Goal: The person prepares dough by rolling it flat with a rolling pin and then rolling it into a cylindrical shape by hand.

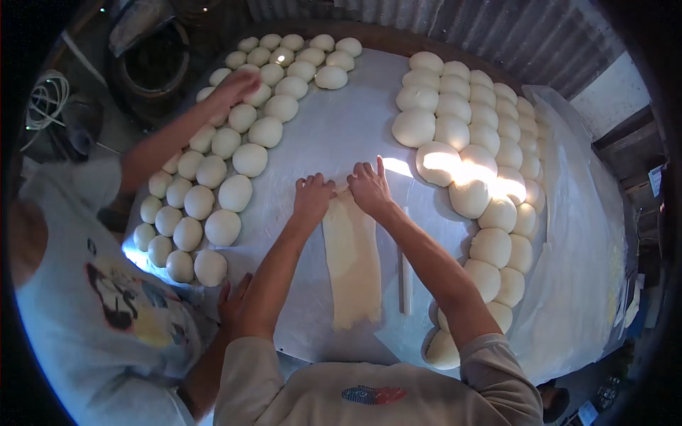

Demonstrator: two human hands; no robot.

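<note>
A long flat sheet of dough [352,263] lies on the table in front of me, its ragged end toward my body. At its far end, my left hand [313,197] has its fingers curled down on the left corner. My right hand [369,187] grips the right corner, with one finger sticking up. Both hands are closed on the dough's far edge, which looks slightly folded or bunched between them. Beside my right forearm, a pale rolling pin [406,277] rests on the table, partly hidden by the arm.
Rows of round dough balls [212,172] cover the table's left side. More dough balls [452,106] stand on the right, beside a clear plastic sheet [568,263]. At left, a co-worker's hand [240,85] reaches over the balls; their other hand [233,302] is by the table's [305,128] near edge.
</note>
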